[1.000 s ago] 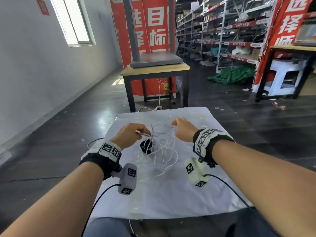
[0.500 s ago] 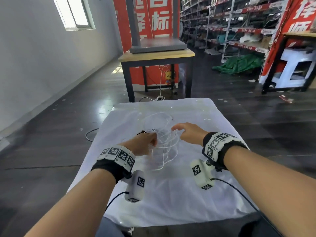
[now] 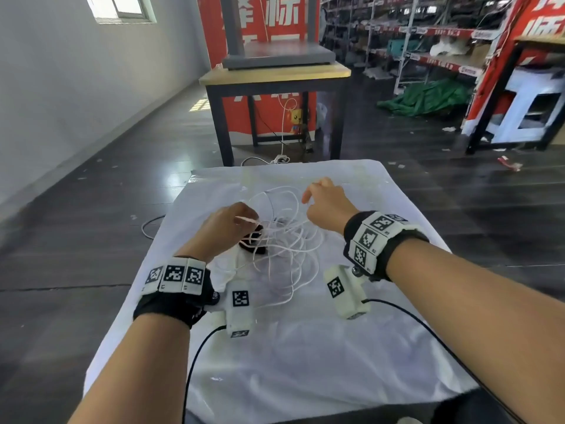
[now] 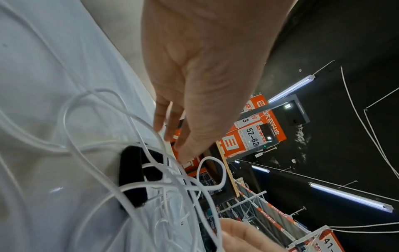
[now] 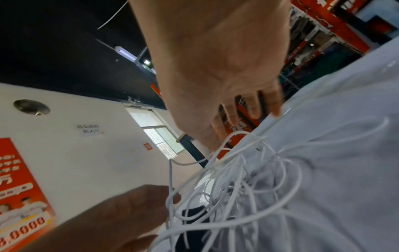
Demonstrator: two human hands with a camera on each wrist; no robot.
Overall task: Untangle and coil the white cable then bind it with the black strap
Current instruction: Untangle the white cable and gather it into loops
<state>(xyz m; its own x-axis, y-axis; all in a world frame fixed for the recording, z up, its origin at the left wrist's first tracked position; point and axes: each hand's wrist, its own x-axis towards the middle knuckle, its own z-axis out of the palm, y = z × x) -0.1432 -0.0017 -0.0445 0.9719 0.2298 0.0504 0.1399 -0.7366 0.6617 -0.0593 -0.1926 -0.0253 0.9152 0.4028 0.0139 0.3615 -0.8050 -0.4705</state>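
Fingers of left hand (image 3: pixel 227 229) pinch the white cable (image 3: pixel 287 240) end w/ thumb, just above the black strap (image 3: pixel 252 244). Right hand (image 3: pixel 327 206) hovers beyond the strap, fingers loosely spread, a strand near the thumb; grip can't tell. Cable tangled in loose loops over & around the strap, all on the white cloth (image 3: pixel 305 362).

daylight from a window (image 3: pixel 120 7) glares on the floor; wrist views look blurred, edges perhaps warped.
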